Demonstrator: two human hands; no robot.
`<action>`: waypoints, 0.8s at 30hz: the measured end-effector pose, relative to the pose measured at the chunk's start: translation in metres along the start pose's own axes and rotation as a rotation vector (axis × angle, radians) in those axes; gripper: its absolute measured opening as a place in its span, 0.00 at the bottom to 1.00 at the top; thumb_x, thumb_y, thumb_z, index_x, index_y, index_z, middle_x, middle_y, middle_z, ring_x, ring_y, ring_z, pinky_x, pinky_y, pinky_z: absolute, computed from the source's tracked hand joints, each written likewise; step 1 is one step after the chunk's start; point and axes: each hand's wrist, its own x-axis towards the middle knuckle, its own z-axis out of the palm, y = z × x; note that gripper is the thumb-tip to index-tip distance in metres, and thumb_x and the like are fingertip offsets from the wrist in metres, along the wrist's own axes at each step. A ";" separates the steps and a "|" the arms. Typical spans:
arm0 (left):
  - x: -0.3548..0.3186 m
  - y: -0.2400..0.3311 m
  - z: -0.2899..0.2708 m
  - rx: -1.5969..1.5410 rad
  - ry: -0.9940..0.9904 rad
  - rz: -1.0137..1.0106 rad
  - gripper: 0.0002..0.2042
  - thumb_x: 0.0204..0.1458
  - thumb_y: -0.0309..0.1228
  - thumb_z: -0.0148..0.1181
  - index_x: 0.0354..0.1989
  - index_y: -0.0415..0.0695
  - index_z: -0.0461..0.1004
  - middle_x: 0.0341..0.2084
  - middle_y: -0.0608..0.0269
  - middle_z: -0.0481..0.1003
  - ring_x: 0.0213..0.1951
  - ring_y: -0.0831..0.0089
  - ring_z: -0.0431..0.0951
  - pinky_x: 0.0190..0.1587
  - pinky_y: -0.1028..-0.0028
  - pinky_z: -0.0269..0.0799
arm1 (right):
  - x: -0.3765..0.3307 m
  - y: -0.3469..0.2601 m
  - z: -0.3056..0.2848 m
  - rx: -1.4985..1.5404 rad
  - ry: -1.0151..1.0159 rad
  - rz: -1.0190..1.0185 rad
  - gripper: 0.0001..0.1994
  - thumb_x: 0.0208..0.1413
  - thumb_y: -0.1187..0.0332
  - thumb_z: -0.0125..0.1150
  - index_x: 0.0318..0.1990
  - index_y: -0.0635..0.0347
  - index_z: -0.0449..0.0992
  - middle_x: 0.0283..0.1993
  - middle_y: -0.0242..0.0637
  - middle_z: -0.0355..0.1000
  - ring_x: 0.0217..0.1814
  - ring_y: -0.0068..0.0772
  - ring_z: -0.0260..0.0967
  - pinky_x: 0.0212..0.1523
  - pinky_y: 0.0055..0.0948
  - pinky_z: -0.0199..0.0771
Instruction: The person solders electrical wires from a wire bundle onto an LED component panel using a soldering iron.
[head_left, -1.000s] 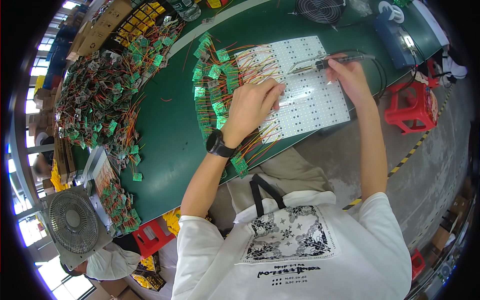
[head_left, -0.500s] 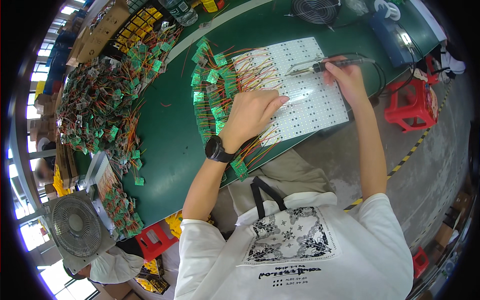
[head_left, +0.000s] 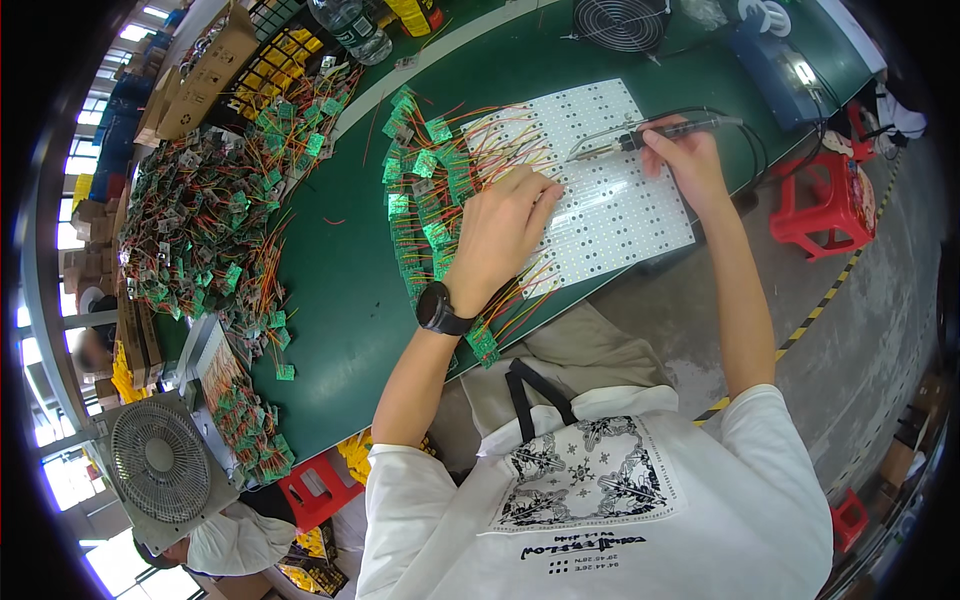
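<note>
My right hand (head_left: 687, 165) grips a soldering iron (head_left: 660, 132) with a thin metal guide along its shaft. Its tip points left, over the middle of a white dotted panel (head_left: 625, 215). My left hand (head_left: 505, 222), wearing a black watch, rests across the panel's left part with its fingers curled and closed. Its fingertips are by the red and yellow wires (head_left: 515, 135) there; whatever they pinch is hidden. Those wires run left from the panel to rows of small green circuit boards (head_left: 425, 160), some covered by my left hand and wrist.
A large heap of wired circuit boards (head_left: 195, 225) covers the table's left side. At the back are a bottle (head_left: 352, 30) and a black fan (head_left: 620, 22). Back right stand a blue soldering station (head_left: 780, 75) and a solder spool (head_left: 768, 18). A red stool (head_left: 825, 205) stands right.
My left hand has shifted slightly, its thumb drawn back from the panel's middle and its fingers raised more. The iron's tip has moved a little left and down.
</note>
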 end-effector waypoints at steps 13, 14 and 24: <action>-0.006 -0.006 0.006 0.082 0.086 -0.027 0.06 0.48 0.29 0.67 0.31 0.39 0.81 0.24 0.62 0.74 0.22 0.67 0.76 0.27 0.72 0.70 | -0.003 0.000 -0.001 -0.026 -0.025 0.016 0.10 0.56 0.74 0.63 0.42 0.71 0.75 0.27 0.39 0.75 0.25 0.28 0.73 0.28 0.24 0.73; -0.006 -0.007 0.007 0.081 0.085 -0.031 0.06 0.48 0.29 0.67 0.31 0.39 0.81 0.24 0.62 0.74 0.22 0.67 0.76 0.27 0.72 0.70 | -0.003 0.001 -0.001 -0.029 -0.033 0.018 0.10 0.56 0.73 0.64 0.42 0.71 0.75 0.27 0.39 0.75 0.25 0.28 0.73 0.28 0.24 0.73; -0.006 -0.009 0.009 0.036 0.132 -0.037 0.03 0.46 0.27 0.65 0.28 0.42 0.81 0.25 0.61 0.75 0.23 0.60 0.77 0.26 0.66 0.72 | -0.004 -0.002 -0.001 -0.074 -0.075 0.026 0.10 0.55 0.73 0.64 0.42 0.71 0.75 0.27 0.40 0.75 0.27 0.28 0.74 0.29 0.25 0.73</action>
